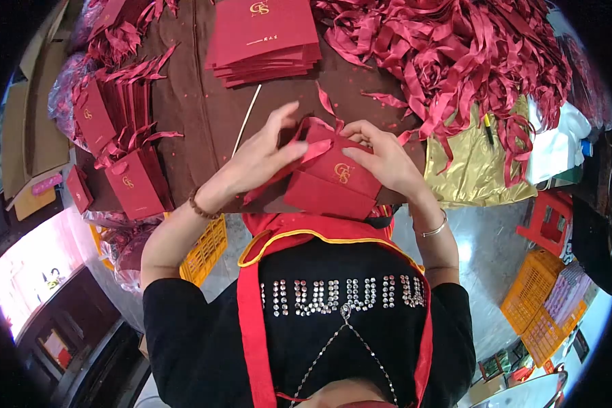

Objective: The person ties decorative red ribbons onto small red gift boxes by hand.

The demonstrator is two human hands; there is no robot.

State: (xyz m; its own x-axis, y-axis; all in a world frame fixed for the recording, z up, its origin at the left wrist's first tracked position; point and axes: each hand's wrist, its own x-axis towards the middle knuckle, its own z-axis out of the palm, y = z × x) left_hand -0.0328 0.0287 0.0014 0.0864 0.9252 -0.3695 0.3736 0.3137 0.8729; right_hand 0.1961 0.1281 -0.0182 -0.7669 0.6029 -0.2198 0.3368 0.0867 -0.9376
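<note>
A dark red paper gift bag with a gold logo lies at the table's front edge, its ribbon at the upper end. My right hand grips the bag's upper right part, with fingers bent and thumb pressed near the ribbon. On the left side of the bag, my left hand has its fingers raised and spread away from the thumb. The thumb tip meets a red ribbon that crosses the bag; whether it is pinched there cannot be made out. Part of the ribbon passes beneath my left hand.
Flat red bags are stacked at the back. More bags with ribbons stand at left. A large heap of red ribbons covers the right rear, above gold wrapping. A thin white stick lies nearby. Yellow crates stand below.
</note>
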